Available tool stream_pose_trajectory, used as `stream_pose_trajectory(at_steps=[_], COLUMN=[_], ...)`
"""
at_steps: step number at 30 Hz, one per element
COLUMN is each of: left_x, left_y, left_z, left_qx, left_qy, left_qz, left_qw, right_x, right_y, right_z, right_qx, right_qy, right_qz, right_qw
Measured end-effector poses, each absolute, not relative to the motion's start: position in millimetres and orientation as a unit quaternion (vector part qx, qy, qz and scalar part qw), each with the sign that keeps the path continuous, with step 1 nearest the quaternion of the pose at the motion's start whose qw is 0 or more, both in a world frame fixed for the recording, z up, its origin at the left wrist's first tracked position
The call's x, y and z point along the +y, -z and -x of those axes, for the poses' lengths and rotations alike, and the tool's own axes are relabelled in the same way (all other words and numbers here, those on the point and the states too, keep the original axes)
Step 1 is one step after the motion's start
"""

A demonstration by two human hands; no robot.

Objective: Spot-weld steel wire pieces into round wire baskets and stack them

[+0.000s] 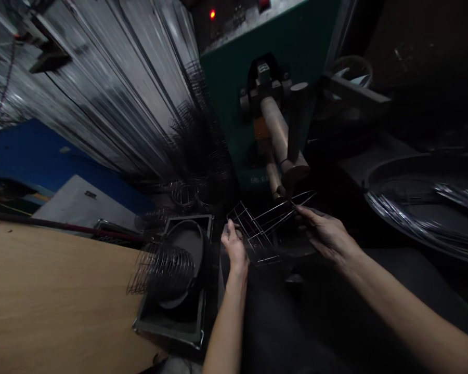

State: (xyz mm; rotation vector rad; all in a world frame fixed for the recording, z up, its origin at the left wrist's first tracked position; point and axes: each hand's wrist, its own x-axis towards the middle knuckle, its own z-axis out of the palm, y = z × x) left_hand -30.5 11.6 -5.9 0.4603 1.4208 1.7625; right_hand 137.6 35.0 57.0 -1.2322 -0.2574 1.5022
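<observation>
A small wire grid frame (259, 228) is held between both hands under the copper arms of a green welding machine (273, 47). My left hand (234, 246) grips the frame's left edge with closed fingers. My right hand (323, 231) pinches the frame's long wire ends at the right, close to the lower electrode (275, 179). The upper electrode arm (276, 124) reaches out above the frame.
Stacks of wire rings (161, 267) lean on a dark tray (171, 317) at the left, with more rings (197, 130) piled behind. A wooden board (50, 296) lies at the lower left. A round tray with wire coils (425, 218) sits at the right. Corrugated sheet (113, 88) stands behind.
</observation>
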Motion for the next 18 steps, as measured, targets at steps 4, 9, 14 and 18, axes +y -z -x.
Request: stream_pose_trajectory(at_steps=[4, 9, 14, 18], left_x=[15, 16, 13, 14], left_y=[4, 0, 3, 4], left_z=[32, 34, 31, 30], left_qx=[0.563, 0.568, 0.567, 0.556], left_qy=[-0.698, -0.690, -0.686, -0.697], left_qz=[-0.190, -0.172, -0.132, -0.118], left_qw=[0.400, 0.415, 0.436, 0.437], right_x=[38, 41, 33, 21], right_y=[-57, -60, -60, -48], right_z=[-137, -135, -142, -157], right_qx=[-0.119, -0.076, -0.089, -0.084], right_qy=[-0.640, -0.655, -0.661, -0.642], right_qz=[0.517, 0.506, 0.494, 0.511], right_qw=[0.555, 0.556, 0.558, 0.565])
